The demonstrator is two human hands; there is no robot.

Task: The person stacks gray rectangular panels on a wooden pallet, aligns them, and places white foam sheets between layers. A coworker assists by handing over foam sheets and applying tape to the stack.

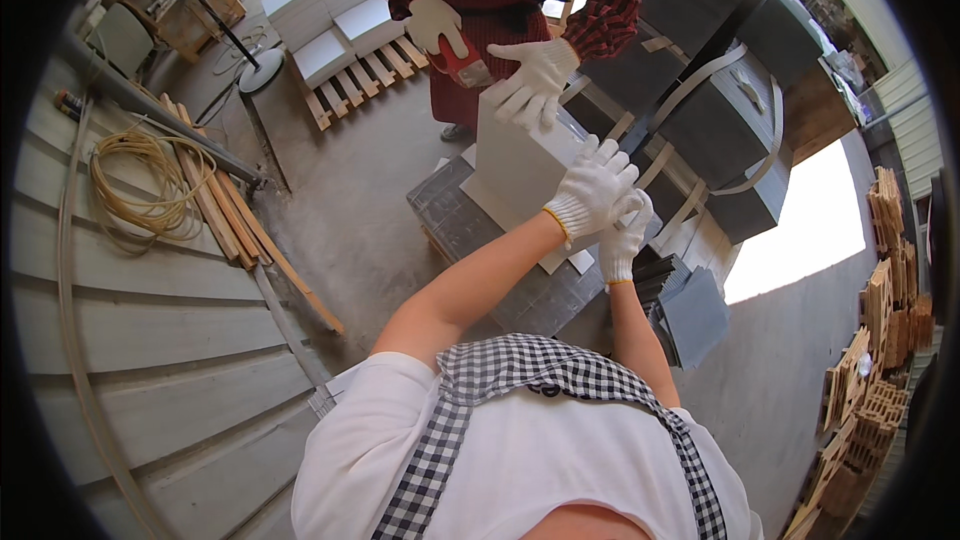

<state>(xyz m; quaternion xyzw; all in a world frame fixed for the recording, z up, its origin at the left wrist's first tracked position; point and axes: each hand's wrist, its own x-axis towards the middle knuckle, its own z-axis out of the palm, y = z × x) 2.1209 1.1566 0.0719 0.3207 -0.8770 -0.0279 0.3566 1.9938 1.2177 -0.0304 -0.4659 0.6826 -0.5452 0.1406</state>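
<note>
A pale block (525,160), which could be a wrapped stack of tiles, stands on a dark grey slab-topped base (455,205). My left hand (592,190), in a white knit glove, lies over the block's near right edge with its fingers stretched out. Just beside it, my gloved right hand (622,240) has its fingers curled; whether they grip anything is hidden. Across the block, a co-worker's gloved hand (437,22) holds a red hand tool (463,67) with a greyish end. The co-worker's other gloved hand (535,80) is spread above the block's far edge.
Dark boxes (715,125) with pale straps are stacked at the right. Grey slabs (690,315) lean by my right forearm. White boxes (335,15) rest on a pallet (370,75) at the back left. A coiled hose (145,185) and wooden strips (215,200) lie at left.
</note>
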